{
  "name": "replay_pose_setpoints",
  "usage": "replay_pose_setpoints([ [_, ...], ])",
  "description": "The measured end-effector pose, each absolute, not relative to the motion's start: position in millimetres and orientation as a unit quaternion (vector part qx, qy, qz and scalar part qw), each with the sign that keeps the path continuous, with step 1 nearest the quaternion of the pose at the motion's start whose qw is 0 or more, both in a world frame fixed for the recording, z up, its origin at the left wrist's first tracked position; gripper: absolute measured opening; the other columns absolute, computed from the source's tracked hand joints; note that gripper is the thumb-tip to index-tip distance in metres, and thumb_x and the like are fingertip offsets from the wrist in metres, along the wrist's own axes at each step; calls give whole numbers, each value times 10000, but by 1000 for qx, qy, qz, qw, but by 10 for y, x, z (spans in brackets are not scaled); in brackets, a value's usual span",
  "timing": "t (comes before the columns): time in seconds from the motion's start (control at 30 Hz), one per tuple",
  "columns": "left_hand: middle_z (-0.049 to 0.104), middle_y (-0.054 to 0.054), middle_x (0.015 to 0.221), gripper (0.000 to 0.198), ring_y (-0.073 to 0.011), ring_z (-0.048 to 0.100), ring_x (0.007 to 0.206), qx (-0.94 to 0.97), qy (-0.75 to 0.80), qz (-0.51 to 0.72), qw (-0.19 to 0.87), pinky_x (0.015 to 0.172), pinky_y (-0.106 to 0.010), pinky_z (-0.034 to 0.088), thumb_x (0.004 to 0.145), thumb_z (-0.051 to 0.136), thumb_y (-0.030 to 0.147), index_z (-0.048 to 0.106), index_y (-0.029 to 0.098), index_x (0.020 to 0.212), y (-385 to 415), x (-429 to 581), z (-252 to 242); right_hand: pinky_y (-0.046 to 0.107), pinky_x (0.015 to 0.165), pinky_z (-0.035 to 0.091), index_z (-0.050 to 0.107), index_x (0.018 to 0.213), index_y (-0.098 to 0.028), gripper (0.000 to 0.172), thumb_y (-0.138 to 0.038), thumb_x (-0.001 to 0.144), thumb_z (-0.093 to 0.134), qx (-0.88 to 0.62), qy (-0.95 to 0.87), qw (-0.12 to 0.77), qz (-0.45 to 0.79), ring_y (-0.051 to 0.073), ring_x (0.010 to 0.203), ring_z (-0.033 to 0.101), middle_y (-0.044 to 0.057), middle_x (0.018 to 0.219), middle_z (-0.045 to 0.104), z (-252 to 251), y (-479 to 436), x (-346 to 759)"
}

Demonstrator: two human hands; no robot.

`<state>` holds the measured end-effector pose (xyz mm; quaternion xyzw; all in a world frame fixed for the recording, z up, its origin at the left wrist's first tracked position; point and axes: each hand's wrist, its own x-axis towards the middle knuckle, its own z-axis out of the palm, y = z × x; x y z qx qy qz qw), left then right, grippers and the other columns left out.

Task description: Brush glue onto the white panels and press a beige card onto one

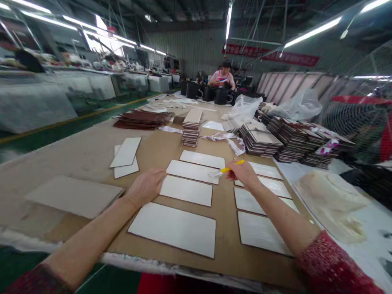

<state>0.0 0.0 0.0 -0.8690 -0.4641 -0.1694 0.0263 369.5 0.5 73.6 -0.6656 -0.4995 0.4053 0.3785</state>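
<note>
My right hand (244, 174) is closed round the yellow handle of a brush (226, 169). Its pale, wet-looking bristles touch the right part of a white rectangular panel (191, 171). At that panel's left end, the fingers of my left hand (149, 183) are closed on the edge. More white panels lie in the same column: one behind (202, 158) and two nearer me, a middle panel (186, 190) and a larger front panel (174, 228). Under my right forearm is a second column of panels (263, 230), partly hidden, with a glossy coating.
Two loose panels (126, 153) overlap at the left, beyond a flat grey board (76, 196). Behind stand a narrow stack (192, 126), brown sheets (142, 119) and tied bundles (261, 136). A crumpled cloth (332, 202) lies right. A person (222, 77) works at the far end.
</note>
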Motion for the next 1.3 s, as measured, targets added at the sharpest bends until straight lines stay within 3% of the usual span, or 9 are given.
replay_pose_setpoints([
  [0.43, 641, -103, 1134, 316, -240, 578, 1061, -865, -466, -181, 25, 1021, -399, 457, 855, 422, 93, 622, 131, 1096, -21, 44, 48, 209, 506, 547, 620, 831, -147, 155, -292, 813, 567, -608, -460, 477, 437, 178, 610, 681, 65, 676, 695, 832, -178, 3553],
  [0.57, 636, -105, 1148, 313, -236, 575, 1072, -864, -467, -184, 27, 1024, -394, 456, 868, 416, 100, 623, 129, 1101, -23, 44, 45, 213, 519, 550, 613, 852, -149, 179, -312, 829, 543, -604, -485, 434, 460, 192, 653, 697, 69, 700, 705, 733, -110, 3293],
  [0.83, 640, -100, 1128, 284, -242, 580, 1067, -865, -466, -184, 25, 1020, -402, 453, 877, 433, 126, 633, 151, 1077, -3, 27, 19, 192, 454, 513, 624, 728, -145, 120, -259, 744, 591, -658, -506, 380, 409, 179, 552, 655, 57, 600, 672, 846, -127, 3611],
  [1.03, 643, -118, 1093, 273, -251, 586, 1033, -867, -464, -182, 19, 994, -418, 469, 885, 420, 126, 632, 134, 1056, -3, 55, 43, 200, 460, 527, 625, 762, -142, 125, -256, 781, 578, -672, -487, 412, 376, 174, 554, 657, 63, 623, 682, 1056, -182, 3819],
  [1.17, 628, -128, 1128, 301, -245, 574, 1076, -871, -459, -174, 16, 1026, -410, 449, 890, 405, 109, 604, 113, 1116, -30, 59, 183, 191, 481, 539, 632, 850, -140, 125, -246, 821, 572, -617, -447, 488, 426, 169, 594, 677, 66, 664, 691, 1144, -241, 3598],
  [1.3, 603, -112, 1175, 322, -223, 556, 1114, -873, -462, -158, 11, 1047, -382, 430, 894, 402, 86, 581, 137, 1156, -251, 38, 405, 199, 510, 559, 650, 944, -143, 171, -269, 859, 572, -547, -445, 486, 516, 158, 591, 673, 47, 658, 678, 1163, -355, 3255],
])
